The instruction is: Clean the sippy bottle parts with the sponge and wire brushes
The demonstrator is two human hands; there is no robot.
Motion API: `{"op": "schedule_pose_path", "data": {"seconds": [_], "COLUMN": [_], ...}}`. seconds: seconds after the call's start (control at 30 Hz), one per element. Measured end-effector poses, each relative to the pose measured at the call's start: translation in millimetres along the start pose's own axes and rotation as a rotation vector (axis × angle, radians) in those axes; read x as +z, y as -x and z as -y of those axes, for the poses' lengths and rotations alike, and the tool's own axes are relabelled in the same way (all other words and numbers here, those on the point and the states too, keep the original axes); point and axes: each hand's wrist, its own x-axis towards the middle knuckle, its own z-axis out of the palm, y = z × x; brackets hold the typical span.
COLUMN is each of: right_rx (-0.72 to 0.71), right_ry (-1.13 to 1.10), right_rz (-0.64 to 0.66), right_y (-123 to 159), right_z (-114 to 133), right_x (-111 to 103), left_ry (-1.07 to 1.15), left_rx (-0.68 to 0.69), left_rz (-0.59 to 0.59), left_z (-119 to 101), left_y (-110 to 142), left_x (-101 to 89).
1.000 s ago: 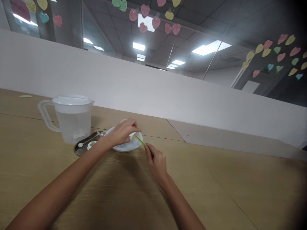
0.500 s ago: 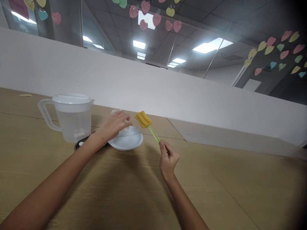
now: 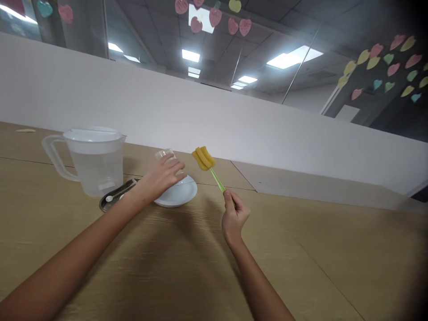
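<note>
My left hand (image 3: 162, 176) is wrapped round a small clear glass (image 3: 164, 155), held upright just above a white bowl (image 3: 177, 194) on the wooden table. My right hand (image 3: 234, 216) is closed on the green handle of a sponge brush (image 3: 209, 167). Its yellow sponge head points up and to the left, a little to the right of the glass and apart from it.
A clear plastic pitcher (image 3: 95, 160) with water stands at the left. In front of it lies a small metal tray (image 3: 112, 200) with a white spoon. A white partition wall (image 3: 234, 125) runs along the far edge of the table (image 3: 167, 267).
The brush came out of the glass and rose to the right, its sponge head now showing. My left hand lifted the glass off the bowl and turned it upright.
</note>
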Motion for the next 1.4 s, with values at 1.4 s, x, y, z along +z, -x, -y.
{"op": "schedule_pose_path", "data": {"seconds": [1.4], "right_rx": [-0.711], "right_ry": [0.192], "right_rz": [0.270], "right_y": [-1], "right_z": [7], "right_x": [-14], "left_ry": [0.351], "left_rx": [-0.278], "left_rz": [-0.036], "left_z": [30], "left_y": [10], "left_x": [7.3]}}
